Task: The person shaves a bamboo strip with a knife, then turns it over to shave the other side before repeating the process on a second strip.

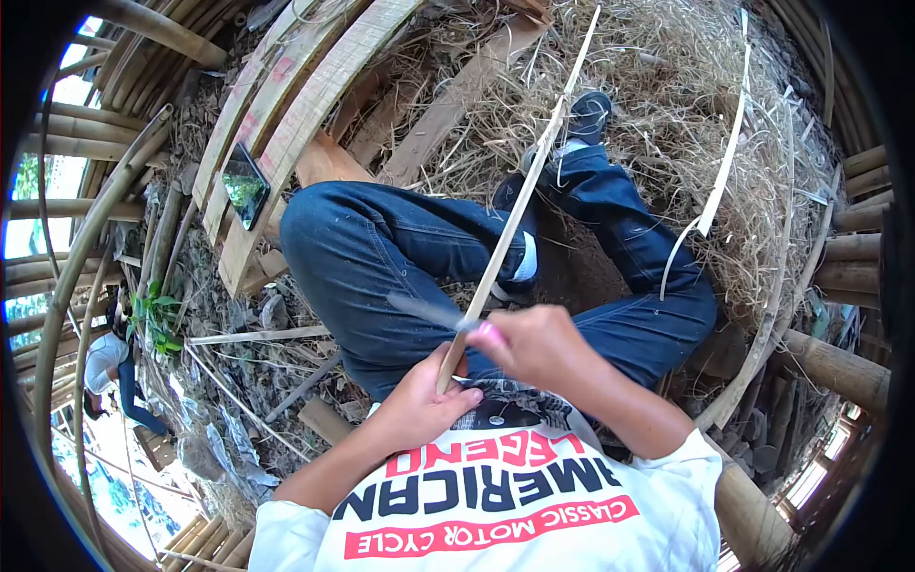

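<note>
A long, pale bamboo strip (519, 205) slants up and away from my lap, past my shoes. Its near end sits in my left hand (419, 408), which is closed round it with the thumb along the side. My right hand (536, 345) grips a knife (431, 313) by its pink handle. The blade points left and crosses the strip just beyond my left hand; it is blurred by motion. Both hands are close together over my lap, in front of the printed shirt.
Wooden planks (329, 86) lie at the upper left with a phone (245, 186) on them. Dry shavings (667, 114) cover the ground ahead, with another thin strip (729, 153) on top. Bamboo poles (839, 372) line the sides. A person (112, 367) is at far left.
</note>
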The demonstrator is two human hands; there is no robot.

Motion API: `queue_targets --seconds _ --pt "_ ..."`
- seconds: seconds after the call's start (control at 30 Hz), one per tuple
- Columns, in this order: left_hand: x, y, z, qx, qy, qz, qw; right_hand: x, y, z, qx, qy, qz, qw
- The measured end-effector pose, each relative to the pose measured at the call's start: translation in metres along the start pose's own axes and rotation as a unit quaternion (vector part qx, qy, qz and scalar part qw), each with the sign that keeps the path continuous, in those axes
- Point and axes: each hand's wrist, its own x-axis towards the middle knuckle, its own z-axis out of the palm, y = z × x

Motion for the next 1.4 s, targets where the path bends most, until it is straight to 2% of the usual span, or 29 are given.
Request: queue_targets --seconds 0.03,0.07,0.13,0.17,0.23,0.3,0.43,0.5,0.6,0.7,0.77,0.83,0.97,1.0,1.13,1.23,1.37,1.4 --pt "0.001 0.000 0.002 0.015 0.013 0.027 0.999 -0.001 -0.001 0.003 0.018 -0.007 -0.013 1.000" --pt "0.001 -0.001 0.003 0.030 0.025 0.053 0.998 0.001 0.001 0.000 0.018 0.002 0.017 1.000" --pt "0.001 -0.001 0.001 0.021 0.016 0.034 0.999 0.011 0.017 -0.005 -0.003 0.037 0.070 0.997" --pt "0.000 -0.001 0.001 0.011 0.006 0.015 1.000 0.013 0.028 -0.005 -0.019 0.057 0.062 0.996" --pt "-0.003 0.002 0.002 0.018 0.008 0.015 1.000 0.008 0.017 -0.005 -0.009 0.026 0.060 0.998" --pt "-0.003 0.004 0.002 0.027 0.006 0.018 0.999 0.000 0.007 0.003 -0.009 0.026 -0.012 1.000" --pt "0.000 0.002 0.001 0.027 0.017 0.016 0.999 0.016 0.022 -0.010 0.008 0.042 0.050 0.998" --pt "-0.002 0.003 0.000 0.025 0.018 0.008 0.999 0.012 0.018 -0.001 0.014 0.048 0.045 0.998" --pt "-0.007 0.005 0.000 0.049 0.018 0.021 0.998 0.003 0.010 0.003 -0.019 0.035 -0.013 0.999" --pt "-0.004 0.003 0.000 0.054 0.018 0.008 0.998 0.018 0.026 -0.005 -0.011 0.073 0.044 0.996" --pt "-0.006 0.007 0.002 0.057 0.017 0.008 0.998 0.016 0.021 -0.002 0.002 0.072 0.045 0.996" --pt "-0.007 0.009 0.001 0.060 0.015 0.007 0.998 0.007 0.001 0.002 -0.002 0.052 -0.055 0.997" --pt "-0.004 0.006 0.000 0.080 0.031 0.014 0.996 0.023 0.029 -0.005 -0.038 0.051 0.032 0.998" --pt "-0.005 0.006 0.001 0.087 0.032 0.012 0.996 0.022 0.028 -0.003 -0.069 0.052 0.021 0.996" --pt "-0.010 0.009 0.002 0.098 0.035 0.002 0.995 0.013 0.024 -0.004 -0.048 0.054 -0.016 0.997" --pt "-0.004 0.012 0.000 0.077 0.041 0.011 0.996 0.021 0.025 -0.001 -0.022 0.053 0.014 0.998" --pt "-0.012 0.010 -0.001 0.091 0.029 0.006 0.995 0.015 0.017 0.004 -0.018 0.075 -0.043 0.996" --pt "-0.010 0.007 -0.001 0.090 0.030 0.005 0.996 0.020 0.027 0.003 -0.040 0.096 -0.013 0.994"
